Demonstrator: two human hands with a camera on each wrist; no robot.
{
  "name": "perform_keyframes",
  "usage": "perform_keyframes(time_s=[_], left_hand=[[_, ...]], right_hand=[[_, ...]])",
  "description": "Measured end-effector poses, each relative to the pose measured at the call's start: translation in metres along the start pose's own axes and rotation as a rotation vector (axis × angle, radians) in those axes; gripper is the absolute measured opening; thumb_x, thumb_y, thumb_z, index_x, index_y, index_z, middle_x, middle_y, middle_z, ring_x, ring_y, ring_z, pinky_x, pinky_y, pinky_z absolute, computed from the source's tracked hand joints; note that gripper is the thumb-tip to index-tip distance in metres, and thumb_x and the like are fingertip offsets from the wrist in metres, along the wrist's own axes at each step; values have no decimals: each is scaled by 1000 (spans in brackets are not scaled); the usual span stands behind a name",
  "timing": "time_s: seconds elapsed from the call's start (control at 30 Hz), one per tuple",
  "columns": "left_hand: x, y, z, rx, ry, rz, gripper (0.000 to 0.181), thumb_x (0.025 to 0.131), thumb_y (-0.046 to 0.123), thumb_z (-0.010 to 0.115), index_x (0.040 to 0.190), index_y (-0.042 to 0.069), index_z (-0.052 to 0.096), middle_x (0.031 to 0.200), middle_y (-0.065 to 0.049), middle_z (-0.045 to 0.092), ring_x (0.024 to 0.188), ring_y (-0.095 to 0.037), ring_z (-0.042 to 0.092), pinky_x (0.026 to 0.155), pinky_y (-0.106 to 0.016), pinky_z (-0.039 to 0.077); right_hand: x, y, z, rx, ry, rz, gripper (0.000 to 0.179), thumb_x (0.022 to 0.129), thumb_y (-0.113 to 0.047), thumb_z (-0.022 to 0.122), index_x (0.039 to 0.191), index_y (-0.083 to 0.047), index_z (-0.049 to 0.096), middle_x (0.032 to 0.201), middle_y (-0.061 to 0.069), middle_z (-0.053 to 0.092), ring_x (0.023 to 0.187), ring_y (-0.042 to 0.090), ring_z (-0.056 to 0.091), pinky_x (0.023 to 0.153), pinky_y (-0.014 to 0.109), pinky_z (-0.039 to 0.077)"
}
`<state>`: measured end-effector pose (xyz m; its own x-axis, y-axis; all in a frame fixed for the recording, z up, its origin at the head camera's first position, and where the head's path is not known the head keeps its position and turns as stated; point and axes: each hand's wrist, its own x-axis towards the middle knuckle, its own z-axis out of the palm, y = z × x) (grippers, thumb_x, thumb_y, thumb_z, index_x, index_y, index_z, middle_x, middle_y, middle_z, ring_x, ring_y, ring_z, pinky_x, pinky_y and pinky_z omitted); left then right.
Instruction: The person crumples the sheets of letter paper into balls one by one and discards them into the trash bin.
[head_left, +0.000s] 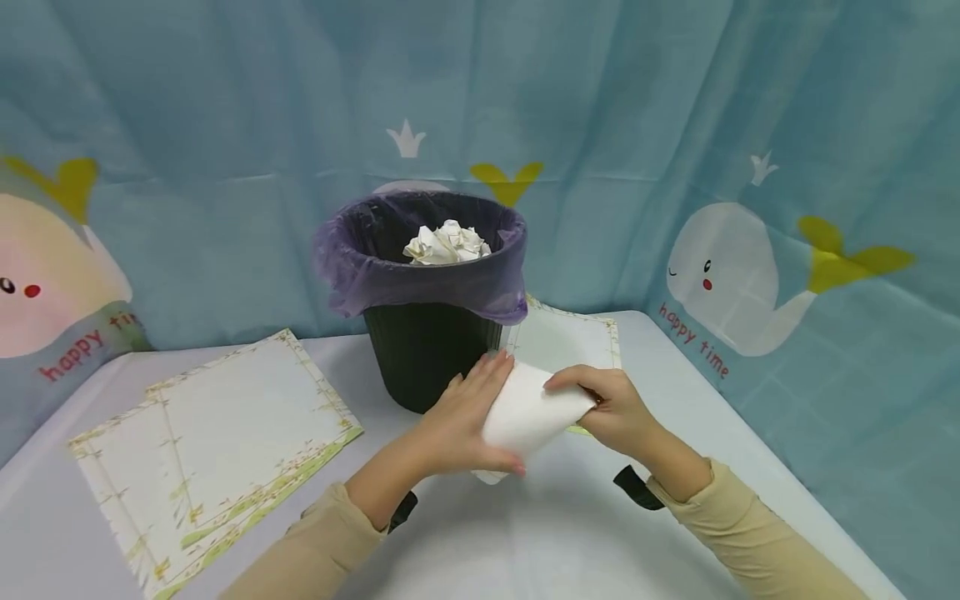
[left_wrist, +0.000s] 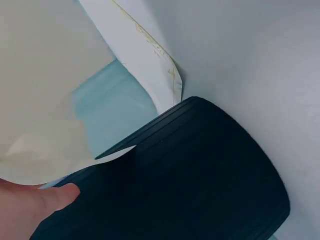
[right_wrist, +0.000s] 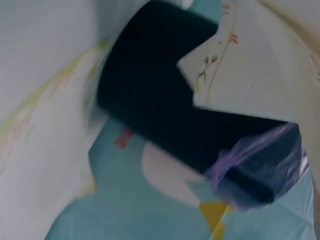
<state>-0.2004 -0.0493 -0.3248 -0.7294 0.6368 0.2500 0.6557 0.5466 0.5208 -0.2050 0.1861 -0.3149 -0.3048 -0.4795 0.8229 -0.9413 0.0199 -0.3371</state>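
Between both hands, a bent sheet of paper (head_left: 536, 408) is held in front of the bin, its plain white side outward in the head view. My left hand (head_left: 468, 421) holds its left side, with long fingers against the far part and the thumb at the near edge. Curled fingers of my right hand (head_left: 615, 417) grip the right edge. The right wrist view shows a floral border on this sheet (right_wrist: 230, 80). Just beyond the hands stands a black bin (head_left: 427, 358) with a purple liner (head_left: 450, 287) folded over its rim. Crumpled paper (head_left: 448, 242) shows inside.
Overlapping sheets with floral borders (head_left: 251, 442) lie on the white-covered table (head_left: 510, 542) at the left. Another bordered sheet (head_left: 577, 337) lies behind the hands, right of the bin. A blue curtain (head_left: 247, 167) with printed whales hangs close behind the table.
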Motion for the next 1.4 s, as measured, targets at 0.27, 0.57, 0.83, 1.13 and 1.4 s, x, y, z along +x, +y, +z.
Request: perform_keyframes(time_s=[0.27, 0.57, 0.83, 1.13, 1.4], left_hand=[[-19, -2, -7, -273, 154, -111, 84, 69, 24, 90, 140, 12, 48, 125, 1, 58, 102, -19, 55, 82, -40, 47], [-37, 2, -25, -361, 318, -387, 69, 70, 27, 89, 128, 12, 55, 112, -3, 63, 94, -21, 59, 74, -40, 51], [-46, -3, -34, -575, 318, -347, 77, 84, 35, 76, 146, 11, 35, 122, -13, 55, 101, -26, 57, 78, -38, 52], [-41, 9, -25, -683, 318, -279, 52, 94, 20, 66, 137, 8, 40, 111, -15, 55, 90, -23, 59, 70, -33, 53], [-41, 3, -21, -727, 311, -239, 42, 95, 14, 63, 129, -2, 43, 108, -16, 56, 90, -22, 58, 73, -33, 51]], right_hand=[[17, -7, 25, 191, -28, 157, 54, 70, 28, 38, 110, -2, 61, 104, -1, 64, 77, 15, 55, 59, 26, 49], [33, -1, 31, -213, -34, -132, 43, 96, -12, 59, 137, -4, 50, 135, 18, 49, 125, 30, 44, 103, 35, 39], [32, -10, 50, -439, -254, 18, 114, 76, -78, 50, 157, -20, -7, 161, 15, 0, 144, 35, 15, 99, 67, 31], [35, -5, 77, -376, -189, 90, 153, 42, -38, 99, 156, -18, -2, 142, 29, 30, 119, 36, 45, 93, 48, 46], [41, 9, 80, -434, -57, -34, 131, 43, -26, 100, 147, -14, 22, 153, 26, 15, 132, 42, 33, 98, 49, 44]])
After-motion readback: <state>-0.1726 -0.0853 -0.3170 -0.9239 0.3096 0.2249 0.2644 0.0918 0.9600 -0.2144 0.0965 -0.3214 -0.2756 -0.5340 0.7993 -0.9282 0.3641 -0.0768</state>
